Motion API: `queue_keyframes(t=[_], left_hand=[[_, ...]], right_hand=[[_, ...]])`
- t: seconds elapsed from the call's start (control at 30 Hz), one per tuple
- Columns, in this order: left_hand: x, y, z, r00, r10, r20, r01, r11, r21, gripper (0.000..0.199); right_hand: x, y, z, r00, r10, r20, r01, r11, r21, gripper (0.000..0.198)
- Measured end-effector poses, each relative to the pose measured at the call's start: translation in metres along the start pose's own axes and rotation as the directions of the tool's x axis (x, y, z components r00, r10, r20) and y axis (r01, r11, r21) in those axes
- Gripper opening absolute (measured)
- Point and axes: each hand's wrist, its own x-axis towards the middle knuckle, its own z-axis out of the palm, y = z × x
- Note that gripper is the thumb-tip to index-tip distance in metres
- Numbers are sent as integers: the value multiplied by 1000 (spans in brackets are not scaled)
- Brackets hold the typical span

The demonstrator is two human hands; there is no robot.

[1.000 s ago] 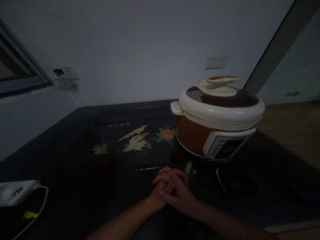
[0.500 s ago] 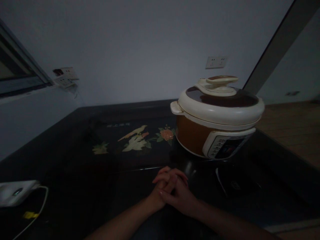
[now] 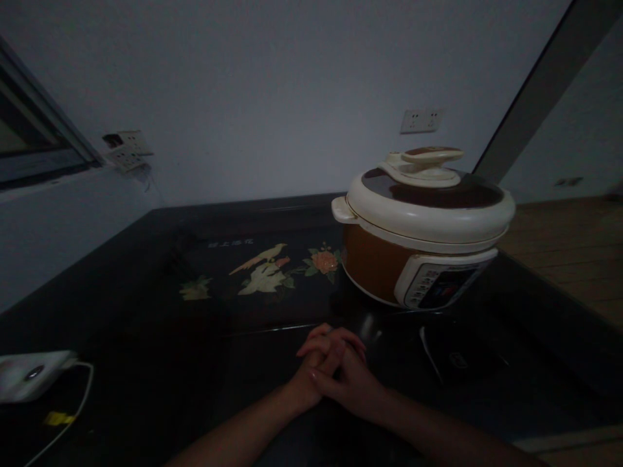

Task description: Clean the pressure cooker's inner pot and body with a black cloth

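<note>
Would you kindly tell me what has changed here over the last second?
Nothing visibly changed: the left hand and right hand rest clasped together on the black table, holding nothing, in front of the electric pressure cooker, whose lid is on.

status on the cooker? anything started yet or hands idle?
Done: nothing that shows. The electric cooker stands on the dark table with its lid on. In hand: nothing; left hand and right hand are clasped together on the table, in front of the cooker and apart from it. Left: lid, control panel and the white device with its cable are all untouched.
</note>
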Motion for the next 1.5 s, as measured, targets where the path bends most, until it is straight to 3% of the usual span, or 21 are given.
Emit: queue_keyframes(t=[1.5], left_hand=[[0,4,-1,1000,-24,-2,24,996,89,42]], right_hand=[[1,-3,-1,1000,6,12,-6,1000,-5,29]])
